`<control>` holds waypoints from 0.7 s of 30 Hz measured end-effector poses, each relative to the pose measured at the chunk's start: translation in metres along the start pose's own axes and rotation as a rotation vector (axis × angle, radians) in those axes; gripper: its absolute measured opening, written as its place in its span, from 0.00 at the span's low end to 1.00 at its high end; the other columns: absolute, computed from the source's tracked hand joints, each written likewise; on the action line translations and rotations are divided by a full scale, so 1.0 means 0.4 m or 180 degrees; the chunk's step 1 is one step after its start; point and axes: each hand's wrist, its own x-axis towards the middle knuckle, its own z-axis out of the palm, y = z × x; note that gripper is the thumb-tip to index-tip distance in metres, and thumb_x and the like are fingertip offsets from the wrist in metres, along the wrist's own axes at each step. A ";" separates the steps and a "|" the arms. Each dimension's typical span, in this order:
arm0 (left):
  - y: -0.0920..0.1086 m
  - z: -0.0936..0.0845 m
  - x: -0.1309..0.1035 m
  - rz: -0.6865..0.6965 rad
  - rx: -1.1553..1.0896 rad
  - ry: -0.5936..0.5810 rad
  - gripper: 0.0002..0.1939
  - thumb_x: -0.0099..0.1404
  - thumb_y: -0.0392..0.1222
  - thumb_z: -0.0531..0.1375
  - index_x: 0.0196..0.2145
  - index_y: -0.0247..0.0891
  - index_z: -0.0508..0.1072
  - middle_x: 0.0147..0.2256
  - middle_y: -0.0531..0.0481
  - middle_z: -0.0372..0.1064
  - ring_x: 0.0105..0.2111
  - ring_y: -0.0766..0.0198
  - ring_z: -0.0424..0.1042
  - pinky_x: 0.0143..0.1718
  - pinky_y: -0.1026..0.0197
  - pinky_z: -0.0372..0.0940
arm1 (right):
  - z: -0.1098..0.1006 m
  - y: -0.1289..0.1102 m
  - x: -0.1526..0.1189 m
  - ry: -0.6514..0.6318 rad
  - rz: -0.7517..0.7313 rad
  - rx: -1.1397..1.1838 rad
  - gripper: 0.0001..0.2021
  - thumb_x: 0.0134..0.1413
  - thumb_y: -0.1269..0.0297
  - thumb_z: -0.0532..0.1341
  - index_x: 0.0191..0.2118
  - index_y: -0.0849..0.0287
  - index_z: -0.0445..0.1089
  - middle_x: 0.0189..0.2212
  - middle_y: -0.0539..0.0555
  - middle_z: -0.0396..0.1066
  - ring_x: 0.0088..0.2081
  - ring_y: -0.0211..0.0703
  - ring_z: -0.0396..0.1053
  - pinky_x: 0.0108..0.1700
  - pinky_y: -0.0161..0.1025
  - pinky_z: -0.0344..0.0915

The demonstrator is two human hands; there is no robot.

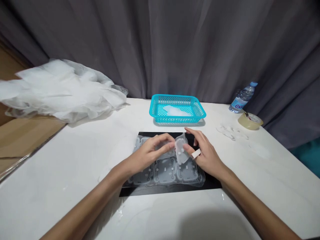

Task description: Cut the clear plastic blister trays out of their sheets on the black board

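Note:
A translucent moulded plastic sheet (165,170) with rounded panels and small white dots lies on a black mat (212,186). One translucent panel (181,151) is lifted and tilted between my hands. My left hand (150,150) comes over the sheet from the left, with thumb and forefinger pinched at the lifted panel's left edge. On the right, my right hand (206,153) has its thumb on the front of that panel and its forefinger raised. A small white rectangular piece (196,153) sits at the base of the right fingers; whether it is worn or held is unclear.
Behind the mat stands a turquoise basket (153,113) with white material inside. A big heap of white translucent sheets (67,90) sits at the left above cardboard (30,133). To the right are a water bottle (242,99), a tape roll (250,121) and thin scraps (230,132).

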 end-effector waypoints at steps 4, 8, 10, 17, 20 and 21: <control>0.016 -0.010 -0.005 -0.0012 -0.0145 -0.0046 0.13 0.77 0.49 0.58 0.40 0.41 0.77 0.40 0.52 0.75 0.42 0.62 0.72 0.46 0.61 0.63 | 0.001 0.007 0.008 -0.0484 0.0632 0.1221 0.20 0.66 0.52 0.64 0.59 0.53 0.70 0.37 0.51 0.74 0.34 0.43 0.66 0.39 0.40 0.64; 0.030 -0.014 -0.011 -0.0080 -0.0212 -0.0188 0.14 0.77 0.50 0.58 0.40 0.40 0.78 0.40 0.52 0.77 0.43 0.61 0.74 0.49 0.60 0.64 | -0.020 -0.005 0.011 -0.0200 0.0913 0.1938 0.15 0.60 0.50 0.69 0.42 0.55 0.73 0.32 0.48 0.68 0.31 0.38 0.64 0.34 0.35 0.60; 0.038 -0.014 -0.014 -0.0134 -0.0228 -0.0240 0.14 0.78 0.50 0.57 0.40 0.40 0.78 0.41 0.52 0.78 0.43 0.62 0.75 0.49 0.61 0.64 | -0.033 -0.011 0.010 -0.0096 0.0905 0.2051 0.14 0.61 0.51 0.70 0.38 0.56 0.72 0.32 0.47 0.68 0.31 0.36 0.63 0.34 0.34 0.60; 0.059 -0.011 -0.022 -0.0176 -0.0365 -0.0412 0.15 0.78 0.49 0.56 0.40 0.40 0.78 0.39 0.53 0.77 0.41 0.64 0.74 0.46 0.64 0.64 | -0.043 -0.019 0.005 -0.0208 0.0866 0.2078 0.14 0.64 0.51 0.67 0.38 0.56 0.72 0.30 0.47 0.68 0.31 0.37 0.64 0.33 0.34 0.60; 0.065 -0.011 -0.024 -0.0195 -0.0391 -0.0467 0.14 0.78 0.49 0.56 0.40 0.40 0.78 0.39 0.53 0.77 0.41 0.64 0.74 0.46 0.64 0.64 | -0.040 -0.023 0.005 -0.0223 0.0834 0.2018 0.14 0.65 0.50 0.67 0.39 0.56 0.72 0.29 0.47 0.67 0.30 0.37 0.64 0.33 0.34 0.60; 0.067 -0.011 -0.024 -0.0202 -0.0389 -0.0482 0.14 0.78 0.49 0.56 0.40 0.40 0.78 0.39 0.53 0.77 0.41 0.64 0.74 0.46 0.64 0.64 | -0.040 -0.024 0.006 -0.0215 0.0819 0.1995 0.14 0.65 0.50 0.67 0.38 0.56 0.71 0.29 0.47 0.67 0.30 0.37 0.64 0.33 0.34 0.60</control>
